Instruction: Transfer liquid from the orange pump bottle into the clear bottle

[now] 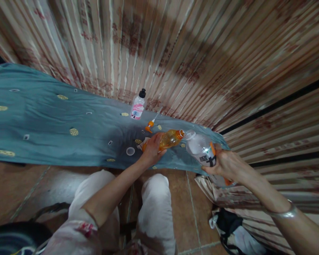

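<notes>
Left hand (152,149) curls round a tilted translucent orange bottle (170,139), lower half mostly hidden, over teal printed cloth (90,148), its open mouth (180,134) beside, maybe touching, that of a clear plastic bottle (199,144), whose QR-code label (205,159) the gripping right hand (224,163) partly covers.

Three bottles: orange bottle (170,139); right of it, clear bottle (200,149); left, pink-labelled bottle (137,107), one pump (150,125), one white disc (130,151).

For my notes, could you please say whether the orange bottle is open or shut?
Open: the orange bottle in the left hand shows an uncapped mouth.
</notes>
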A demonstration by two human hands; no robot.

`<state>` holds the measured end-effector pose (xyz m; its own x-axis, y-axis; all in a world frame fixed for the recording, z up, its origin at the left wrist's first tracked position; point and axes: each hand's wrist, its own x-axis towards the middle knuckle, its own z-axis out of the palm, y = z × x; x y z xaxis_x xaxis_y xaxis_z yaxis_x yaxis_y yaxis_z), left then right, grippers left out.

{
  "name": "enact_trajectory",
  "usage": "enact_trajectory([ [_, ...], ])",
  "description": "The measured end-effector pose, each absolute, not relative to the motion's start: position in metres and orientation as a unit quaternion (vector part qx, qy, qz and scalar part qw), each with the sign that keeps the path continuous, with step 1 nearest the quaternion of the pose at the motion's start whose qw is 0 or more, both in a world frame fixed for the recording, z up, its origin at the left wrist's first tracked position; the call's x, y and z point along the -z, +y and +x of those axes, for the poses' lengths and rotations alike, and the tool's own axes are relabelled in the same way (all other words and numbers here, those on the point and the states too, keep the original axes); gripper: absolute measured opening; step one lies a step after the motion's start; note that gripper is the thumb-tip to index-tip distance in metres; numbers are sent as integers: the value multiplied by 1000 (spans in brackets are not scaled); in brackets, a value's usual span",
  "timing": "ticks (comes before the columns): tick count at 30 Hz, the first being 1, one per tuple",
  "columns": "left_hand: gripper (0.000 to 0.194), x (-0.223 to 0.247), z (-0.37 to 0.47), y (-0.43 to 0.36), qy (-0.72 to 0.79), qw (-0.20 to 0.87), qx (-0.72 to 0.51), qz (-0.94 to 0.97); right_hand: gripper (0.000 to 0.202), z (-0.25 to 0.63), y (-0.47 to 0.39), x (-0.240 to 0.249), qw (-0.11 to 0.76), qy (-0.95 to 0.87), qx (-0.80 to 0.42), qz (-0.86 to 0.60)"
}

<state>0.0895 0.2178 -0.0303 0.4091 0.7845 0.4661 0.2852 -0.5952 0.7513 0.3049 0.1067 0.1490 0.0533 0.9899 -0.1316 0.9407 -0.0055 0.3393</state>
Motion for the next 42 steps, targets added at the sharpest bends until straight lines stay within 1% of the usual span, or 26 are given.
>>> enact_trajectory([
  [5,67,33,90,219,349,287,-425,784,53,305,104,-135,93,694,-18,714],
  [10,68,36,89,221,347,272,-436,784,65,302,103,-116,45,676,1,736],
  [13,66,35,90,222,349,269,-436,784,72,300,105,-103,0,654,21,756],
  [15,66,34,90,223,351,270,-434,784,72,301,106,-93,-47,636,45,769],
  [22,65,36,85,228,347,280,-445,777,66,308,119,-45,-257,539,120,793],
  [25,66,37,84,229,342,278,-442,781,67,309,134,-27,-314,502,135,795],
  [28,68,38,83,229,345,273,-440,783,69,306,152,-15,-341,485,130,795],
  [34,67,36,84,228,353,266,-437,783,83,297,176,5,-381,453,123,797],
  [42,67,37,83,227,352,262,-457,774,97,287,164,24,-451,389,133,792],
])
